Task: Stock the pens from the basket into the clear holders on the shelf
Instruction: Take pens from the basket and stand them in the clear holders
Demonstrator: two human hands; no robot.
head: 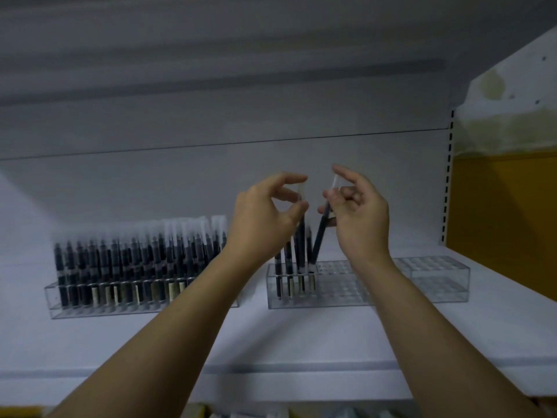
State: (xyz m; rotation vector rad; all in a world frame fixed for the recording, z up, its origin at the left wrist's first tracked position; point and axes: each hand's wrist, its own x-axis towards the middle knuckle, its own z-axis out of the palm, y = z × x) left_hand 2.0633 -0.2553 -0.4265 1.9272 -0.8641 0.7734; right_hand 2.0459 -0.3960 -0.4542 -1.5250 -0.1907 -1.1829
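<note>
1. Fingers (330, 195) of right hand (360, 215) are curled round the upper part of the tilted pen (320, 236), centre frame. Its lower end sits at a cell mouth near the left end of the right holder (337, 285). Risk: pushed down at that lean, it jams on the cell rim or levers the holder.
2. Left hand (265, 215): thumb and index look pinched on the clear cap of the upright pen (301, 236) next to it, but the blur makes that only likely. Risk: a pull by the cap could pop the cap off rather than steer the pen.
3. The hands are nearly touching. A bump between them could knock either pen off line.
4. Bottom edge of frame: blurred items, so I can't tell whether that's the basket. If it is, each refill means looking away from the shelf (301, 336).
5. The seated pens (283, 267) are all at the holder's left end and the rest is bare. It's light and unevenly loaded, so a sideways shove may slide it.
6. The full holder (90, 310), left of frame, stands close by the left forearm. An elbow swing could rake its pens (126, 267).
</note>
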